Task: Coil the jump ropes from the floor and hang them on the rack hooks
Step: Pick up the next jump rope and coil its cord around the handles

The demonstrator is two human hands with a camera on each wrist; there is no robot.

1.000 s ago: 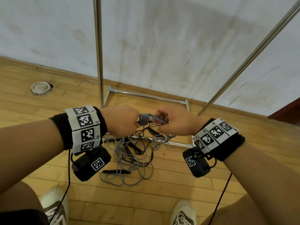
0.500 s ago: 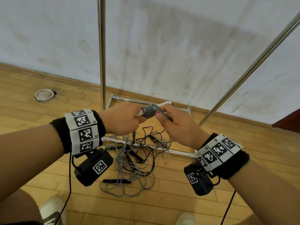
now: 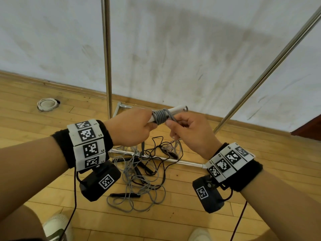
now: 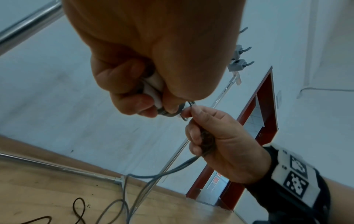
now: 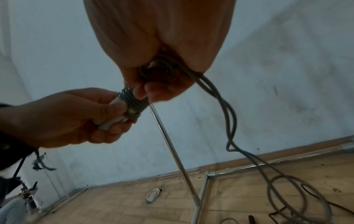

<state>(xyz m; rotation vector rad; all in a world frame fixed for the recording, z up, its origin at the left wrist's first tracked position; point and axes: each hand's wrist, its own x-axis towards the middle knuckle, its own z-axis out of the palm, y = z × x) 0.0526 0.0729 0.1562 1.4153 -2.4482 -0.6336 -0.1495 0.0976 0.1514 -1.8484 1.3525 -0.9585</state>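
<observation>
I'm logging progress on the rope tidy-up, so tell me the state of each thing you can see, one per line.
white handles: gripped by the left hand, grey cord wound round them
grey jump rope: partly wound, rest trailing to the floor
right hand: pinching the grey cord by the winding
black jump rope: loose and tangled on the floor
rack: standing, nothing seen hanging on it

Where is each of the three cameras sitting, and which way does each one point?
Head: on the head, looking down at both hands, the forearms, shoes, and ropes on the floor.
Left wrist: under the left hand, looking along it towards the wall; the right hand shows too.
Right wrist: under the right hand, facing the left hand.
Shared: the white handle wrapped in grey rope.
</observation>
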